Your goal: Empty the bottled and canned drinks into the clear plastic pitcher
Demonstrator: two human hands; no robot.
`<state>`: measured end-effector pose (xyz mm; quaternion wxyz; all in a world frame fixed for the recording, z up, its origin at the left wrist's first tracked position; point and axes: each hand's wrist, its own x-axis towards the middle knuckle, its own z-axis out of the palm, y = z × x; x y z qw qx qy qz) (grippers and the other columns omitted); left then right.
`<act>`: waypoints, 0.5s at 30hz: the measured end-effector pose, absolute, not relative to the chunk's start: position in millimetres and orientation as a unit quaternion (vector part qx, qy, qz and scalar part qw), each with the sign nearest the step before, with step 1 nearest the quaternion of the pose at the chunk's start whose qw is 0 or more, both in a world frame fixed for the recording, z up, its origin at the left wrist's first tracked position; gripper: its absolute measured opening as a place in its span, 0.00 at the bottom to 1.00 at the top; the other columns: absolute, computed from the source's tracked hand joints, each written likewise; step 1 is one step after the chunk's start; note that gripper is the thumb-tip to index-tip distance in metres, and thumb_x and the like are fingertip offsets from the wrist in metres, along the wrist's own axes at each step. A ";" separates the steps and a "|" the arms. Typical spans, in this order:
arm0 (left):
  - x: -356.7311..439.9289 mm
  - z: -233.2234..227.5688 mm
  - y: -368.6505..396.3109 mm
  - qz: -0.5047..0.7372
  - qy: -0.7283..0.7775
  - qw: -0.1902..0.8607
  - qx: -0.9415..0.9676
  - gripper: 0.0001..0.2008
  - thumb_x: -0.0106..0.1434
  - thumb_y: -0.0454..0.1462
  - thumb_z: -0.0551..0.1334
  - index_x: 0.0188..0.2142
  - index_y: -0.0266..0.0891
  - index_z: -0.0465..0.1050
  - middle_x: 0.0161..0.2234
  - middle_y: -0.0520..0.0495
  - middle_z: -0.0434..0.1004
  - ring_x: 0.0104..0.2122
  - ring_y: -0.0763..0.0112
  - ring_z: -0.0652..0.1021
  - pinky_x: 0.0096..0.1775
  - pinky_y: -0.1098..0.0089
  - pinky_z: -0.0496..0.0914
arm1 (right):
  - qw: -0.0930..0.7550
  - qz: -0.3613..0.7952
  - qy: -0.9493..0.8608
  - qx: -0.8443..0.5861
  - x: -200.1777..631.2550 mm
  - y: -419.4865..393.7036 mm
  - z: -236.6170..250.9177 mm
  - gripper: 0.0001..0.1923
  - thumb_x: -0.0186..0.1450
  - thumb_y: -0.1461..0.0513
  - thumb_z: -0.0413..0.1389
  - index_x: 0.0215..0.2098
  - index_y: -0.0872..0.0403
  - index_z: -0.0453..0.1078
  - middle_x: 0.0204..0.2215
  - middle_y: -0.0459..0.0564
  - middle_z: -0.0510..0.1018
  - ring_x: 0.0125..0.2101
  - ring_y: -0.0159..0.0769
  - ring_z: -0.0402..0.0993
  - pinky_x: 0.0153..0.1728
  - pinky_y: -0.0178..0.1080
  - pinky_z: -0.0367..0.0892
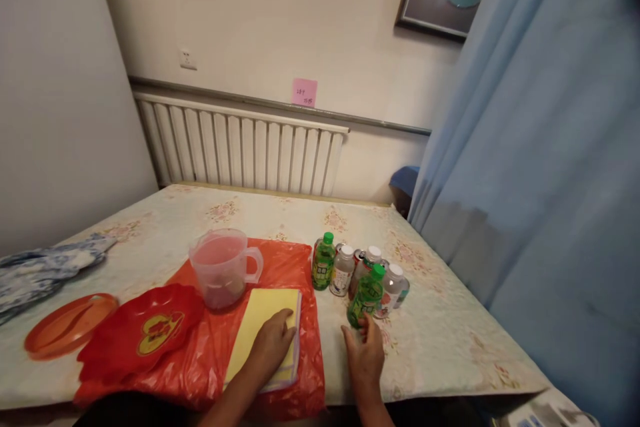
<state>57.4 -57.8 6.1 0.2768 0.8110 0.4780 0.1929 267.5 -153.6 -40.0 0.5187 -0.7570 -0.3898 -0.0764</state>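
Bottle: your right hand (364,355) touches the base of the tilted green bottle (365,297) at the near edge of the bottle cluster (360,265) on the tabletop (440,340); fingers open, not yet wrapped.
Left hand: your left hand (273,341) rests flat and open on the yellow cloth (260,320) over the red plastic sheet (295,260).
Grip advice: close around the bottle's middle and lift straight, clear of its neighbours.
Nearby: a jug (223,273) stands behind the cloth.
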 end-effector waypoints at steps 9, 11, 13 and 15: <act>71.2 3.2 -72.2 0.230 0.415 0.320 0.820 0.16 0.59 0.31 0.54 0.45 0.36 0.73 0.32 0.47 0.76 0.34 0.65 0.76 0.40 0.69 0.66 | 0.502 -0.101 -0.279 -0.813 306.6 -124.3 -41.6 0.34 0.55 0.46 0.60 0.50 0.61 0.67 0.43 0.66 0.77 0.43 0.57 0.74 0.42 0.48 0.68; 70.4 7.4 -74.2 0.233 0.411 0.325 0.819 0.16 0.58 0.31 0.54 0.44 0.35 0.73 0.31 0.47 0.76 0.33 0.65 0.75 0.39 0.68 0.66 | 0.503 -0.101 -0.285 -0.810 306.3 -117.6 -42.5 0.31 0.54 0.46 0.61 0.47 0.60 0.68 0.41 0.65 0.77 0.42 0.57 0.74 0.40 0.49 0.68; 70.2 13.6 -76.1 0.240 0.406 0.330 0.818 0.16 0.57 0.31 0.54 0.44 0.35 0.74 0.31 0.48 0.75 0.32 0.65 0.75 0.38 0.68 0.65 | 0.507 -0.101 -0.301 -0.801 305.2 -114.4 -43.4 0.27 0.54 0.48 0.60 0.44 0.58 0.69 0.39 0.64 0.77 0.41 0.56 0.74 0.40 0.48 0.68; 71.7 21.1 -78.0 0.248 0.400 0.336 0.816 0.16 0.57 0.31 0.55 0.44 0.35 0.74 0.30 0.48 0.75 0.32 0.65 0.74 0.38 0.68 0.66 | 0.511 -0.101 -0.327 -0.789 301.8 -115.0 -43.4 0.25 0.53 0.49 0.61 0.42 0.57 0.70 0.39 0.62 0.77 0.42 0.54 0.74 0.42 0.48 0.68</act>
